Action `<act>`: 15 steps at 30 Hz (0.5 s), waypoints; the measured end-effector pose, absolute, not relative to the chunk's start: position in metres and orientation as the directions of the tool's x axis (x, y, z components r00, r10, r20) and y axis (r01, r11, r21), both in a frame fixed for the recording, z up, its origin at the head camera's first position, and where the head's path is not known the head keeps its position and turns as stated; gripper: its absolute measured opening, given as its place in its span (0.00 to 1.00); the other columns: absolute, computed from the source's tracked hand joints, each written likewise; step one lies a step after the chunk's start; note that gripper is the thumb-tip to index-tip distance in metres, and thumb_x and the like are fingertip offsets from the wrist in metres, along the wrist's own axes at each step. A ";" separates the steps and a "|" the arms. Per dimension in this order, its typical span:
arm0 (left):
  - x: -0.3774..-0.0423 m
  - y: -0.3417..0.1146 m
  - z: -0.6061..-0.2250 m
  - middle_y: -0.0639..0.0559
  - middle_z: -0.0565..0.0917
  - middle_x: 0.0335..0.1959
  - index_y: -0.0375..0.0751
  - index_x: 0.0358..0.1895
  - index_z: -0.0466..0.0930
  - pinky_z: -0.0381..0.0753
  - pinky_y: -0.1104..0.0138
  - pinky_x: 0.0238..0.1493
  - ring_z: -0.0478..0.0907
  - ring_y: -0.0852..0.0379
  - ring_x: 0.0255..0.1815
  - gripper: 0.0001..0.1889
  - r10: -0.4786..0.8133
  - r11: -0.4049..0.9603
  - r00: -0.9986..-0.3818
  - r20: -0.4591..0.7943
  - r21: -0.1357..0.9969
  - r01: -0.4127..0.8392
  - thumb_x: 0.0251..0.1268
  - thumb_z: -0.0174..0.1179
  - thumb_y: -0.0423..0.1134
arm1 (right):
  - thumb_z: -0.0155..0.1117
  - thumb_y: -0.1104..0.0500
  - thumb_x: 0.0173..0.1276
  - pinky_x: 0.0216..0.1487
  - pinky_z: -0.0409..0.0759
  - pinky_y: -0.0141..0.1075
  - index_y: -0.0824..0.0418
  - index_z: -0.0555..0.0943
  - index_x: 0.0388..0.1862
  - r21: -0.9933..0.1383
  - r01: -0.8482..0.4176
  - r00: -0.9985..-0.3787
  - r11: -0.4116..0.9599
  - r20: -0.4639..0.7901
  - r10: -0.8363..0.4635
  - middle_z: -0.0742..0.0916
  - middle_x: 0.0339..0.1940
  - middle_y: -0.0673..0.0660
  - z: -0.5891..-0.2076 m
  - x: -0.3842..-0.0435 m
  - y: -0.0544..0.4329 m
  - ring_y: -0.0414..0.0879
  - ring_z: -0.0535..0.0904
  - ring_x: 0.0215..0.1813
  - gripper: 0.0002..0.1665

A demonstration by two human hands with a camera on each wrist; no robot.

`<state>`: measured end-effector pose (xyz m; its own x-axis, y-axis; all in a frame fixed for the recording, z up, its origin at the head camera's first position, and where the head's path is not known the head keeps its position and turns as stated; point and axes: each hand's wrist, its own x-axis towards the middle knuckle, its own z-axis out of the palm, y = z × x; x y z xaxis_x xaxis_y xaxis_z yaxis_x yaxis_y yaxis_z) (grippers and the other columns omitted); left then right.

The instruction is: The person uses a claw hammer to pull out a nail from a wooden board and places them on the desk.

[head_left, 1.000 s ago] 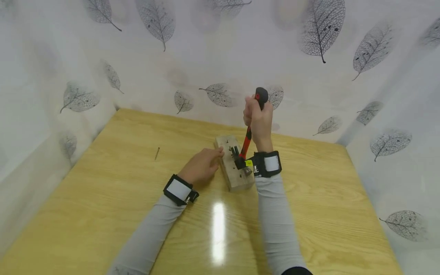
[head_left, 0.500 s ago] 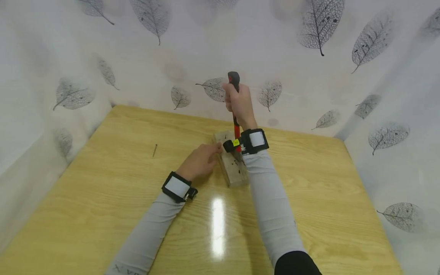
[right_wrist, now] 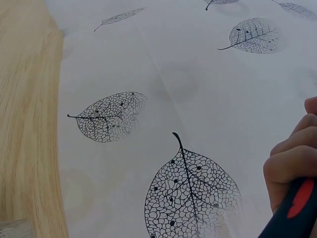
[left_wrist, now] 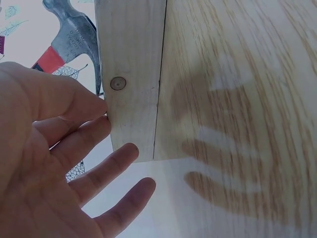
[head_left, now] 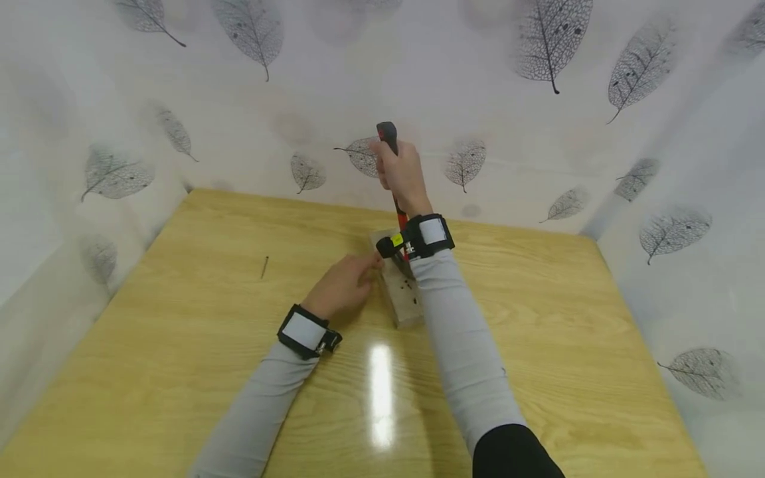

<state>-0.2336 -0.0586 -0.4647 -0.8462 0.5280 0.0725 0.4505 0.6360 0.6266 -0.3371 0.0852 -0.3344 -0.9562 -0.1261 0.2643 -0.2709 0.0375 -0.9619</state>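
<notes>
A small pale wooden block (head_left: 405, 307) lies on the table, with several dark nail spots in its top. My right hand (head_left: 403, 174) grips the black-and-red handle of a claw hammer (head_left: 388, 135), which stands steeply above the block. The right wrist mostly hides the hammer's head in the head view. In the left wrist view, the hammer's metal claw (left_wrist: 77, 42) shows just past the block's edge. My left hand (head_left: 340, 287) touches the block's left side with thumb and forefinger tips, close to the claw. Its other fingers are spread and fairly straight.
A loose nail (head_left: 265, 267) lies on the yellow wood-grain table (head_left: 550, 332) left of the hands. A leaf-patterned wall covering (head_left: 514, 153) rises along the table's back and side edges.
My right hand has swung the hammer handle left and more upright, its wrist now over the block's upper part. The left hand stays at the block's side.
</notes>
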 end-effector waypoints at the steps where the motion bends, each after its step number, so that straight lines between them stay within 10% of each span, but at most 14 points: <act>1: -0.233 -0.058 -0.463 0.48 0.83 0.62 0.43 0.66 0.77 0.75 0.53 0.68 0.77 0.46 0.65 0.25 0.528 0.636 -0.847 0.067 0.630 0.447 0.66 0.58 0.28 | 0.56 0.53 0.77 0.15 0.54 0.31 0.56 0.66 0.19 -0.959 -0.280 -0.955 0.036 0.274 -0.116 0.65 0.12 0.47 -0.334 -0.336 0.087 0.40 0.56 0.13 0.24; 10: -0.228 -0.056 -0.463 0.49 0.84 0.60 0.44 0.70 0.74 0.79 0.55 0.61 0.79 0.49 0.59 0.28 0.519 0.657 -0.853 0.052 0.614 0.437 0.65 0.57 0.27 | 0.57 0.52 0.77 0.15 0.53 0.32 0.56 0.67 0.18 -0.925 -0.379 -0.924 -0.019 0.380 -0.036 0.64 0.12 0.47 -0.337 -0.325 0.092 0.40 0.55 0.13 0.24; 15: -0.230 -0.059 -0.461 0.48 0.82 0.63 0.44 0.77 0.65 0.82 0.64 0.43 0.81 0.54 0.41 0.34 0.523 0.644 -0.850 0.061 0.625 0.441 0.67 0.56 0.27 | 0.55 0.56 0.76 0.14 0.49 0.32 0.56 0.66 0.17 -0.867 -0.484 -0.874 -0.118 0.487 0.011 0.63 0.10 0.46 -0.333 -0.317 0.099 0.40 0.52 0.11 0.24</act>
